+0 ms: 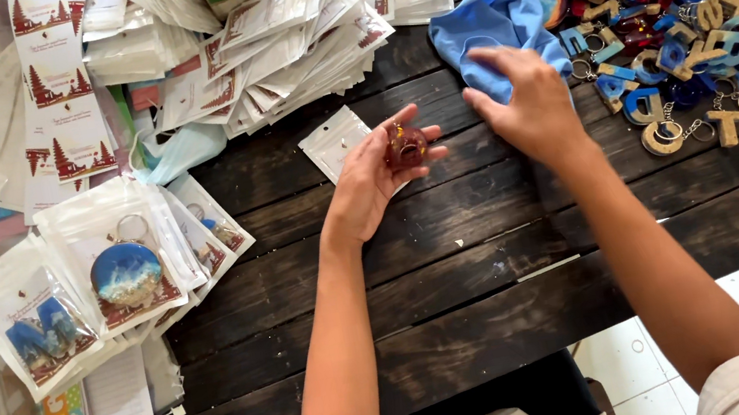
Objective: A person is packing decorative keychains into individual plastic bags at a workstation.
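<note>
The left hand lies palm up over the dark plank counter, its fingers curled loosely about a small round red keychain; the grip is half closed, cradling the piece rather than pinching it, with the metal ring of the piece at its upper edge. The right hand lies just to the right of it, palm down, its fingers spread and pressing on the near edge of a crumpled blue cloth; whether it clamps a fold of the cloth cannot be told. So the cloth lies up and to the right of the keychain, near but apart from it, and the right hand is plainly the nearer one to the cloth, while the keychain rests only in the left. A small clear bag with a card lies on the counter just under and to the left of the left fingers. Further right, beyond the cloth, a heap of letter keychains spreads over the planks, and to the left lie stacks of packed bags.
</note>
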